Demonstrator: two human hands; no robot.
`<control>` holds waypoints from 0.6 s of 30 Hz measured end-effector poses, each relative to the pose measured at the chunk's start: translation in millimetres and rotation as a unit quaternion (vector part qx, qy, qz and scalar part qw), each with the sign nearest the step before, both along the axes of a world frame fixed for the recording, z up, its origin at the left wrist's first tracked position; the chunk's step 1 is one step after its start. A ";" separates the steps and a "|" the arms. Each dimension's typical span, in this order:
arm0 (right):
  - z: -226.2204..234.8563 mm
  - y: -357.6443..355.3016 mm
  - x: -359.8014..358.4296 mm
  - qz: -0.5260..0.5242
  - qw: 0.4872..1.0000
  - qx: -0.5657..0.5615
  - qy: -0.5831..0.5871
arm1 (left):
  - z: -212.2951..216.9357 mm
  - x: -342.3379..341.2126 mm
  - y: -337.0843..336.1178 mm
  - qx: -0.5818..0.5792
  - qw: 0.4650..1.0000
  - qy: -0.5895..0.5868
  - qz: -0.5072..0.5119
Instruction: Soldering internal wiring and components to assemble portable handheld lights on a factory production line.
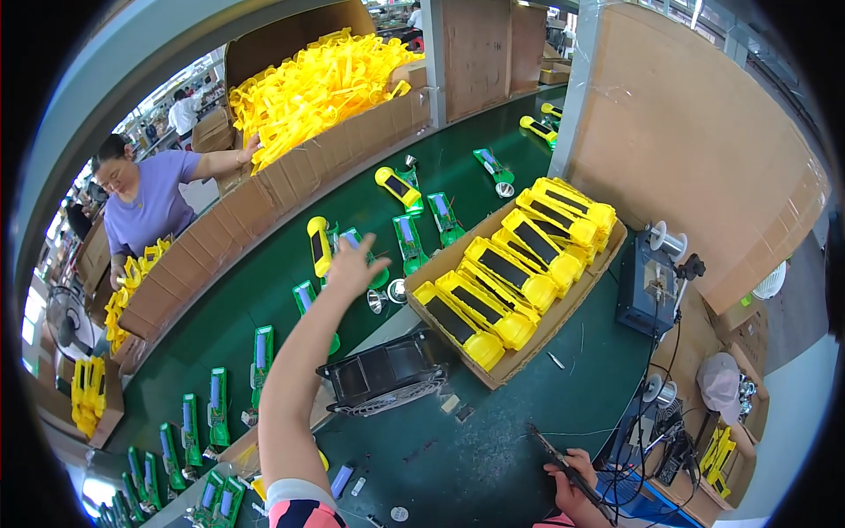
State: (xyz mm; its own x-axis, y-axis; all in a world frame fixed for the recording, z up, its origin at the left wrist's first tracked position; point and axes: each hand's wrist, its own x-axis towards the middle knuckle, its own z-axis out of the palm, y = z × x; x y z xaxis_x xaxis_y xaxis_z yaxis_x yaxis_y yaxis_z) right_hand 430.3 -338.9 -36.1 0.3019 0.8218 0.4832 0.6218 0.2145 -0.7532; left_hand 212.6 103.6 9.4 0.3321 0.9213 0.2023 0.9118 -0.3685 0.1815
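Note:
My left hand point(352, 268) reaches out over the green belt, its fingers apart. It is nearest to a green lamp housing with a blue battery cell point(377, 275) and a yellow lamp part with a black panel point(319, 247); whether the fingertips touch either is hard to tell. Beside the wrist lies a shiny reflector cup point(377, 301). At the lower right, my right hand point(574, 480) is closed around a soldering iron point(568, 468), whose tip points up and left over the dark green bench.
A carton of yellow panelled lamp parts point(497, 374) stands ahead. Left of it sits a black fan point(387, 371). Solder spools point(667, 240) and a blue soldering unit point(638, 295) with cables are at right. Across the belt, a person point(150, 194) reaches into a large box of yellow parts point(321, 88).

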 end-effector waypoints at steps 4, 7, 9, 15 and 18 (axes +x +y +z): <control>-2.9 2.0 -3.6 0.003 1.000 -0.006 0.021 | -25.1 -7.9 8.9 -0.029 0.998 -0.035 -0.053; -9.2 -0.4 -6.3 -0.001 0.999 0.002 0.034 | -22.9 -15.8 -2.5 -0.043 0.993 -0.104 -0.033; -5.2 -0.1 -4.6 0.008 0.999 -0.007 0.049 | -15.4 -32.0 -14.6 -0.005 0.989 -0.142 -0.040; -13.6 -5.5 1.7 0.024 0.999 0.010 0.018 | 68.7 -123.8 -101.0 -0.047 0.967 -0.249 -0.009; -4.2 -0.5 -2.4 0.013 0.998 0.022 0.052 | 65.8 -177.6 -137.3 -0.055 0.959 -0.245 0.134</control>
State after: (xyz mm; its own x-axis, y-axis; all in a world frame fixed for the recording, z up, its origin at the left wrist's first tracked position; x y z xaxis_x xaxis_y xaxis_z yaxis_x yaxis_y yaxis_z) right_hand 427.8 -339.4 -40.2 0.3307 0.8090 0.4860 0.5353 0.2633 -0.8026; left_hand 34.9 -33.7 75.1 -0.0301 0.9848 0.1710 0.7666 -0.0870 0.6362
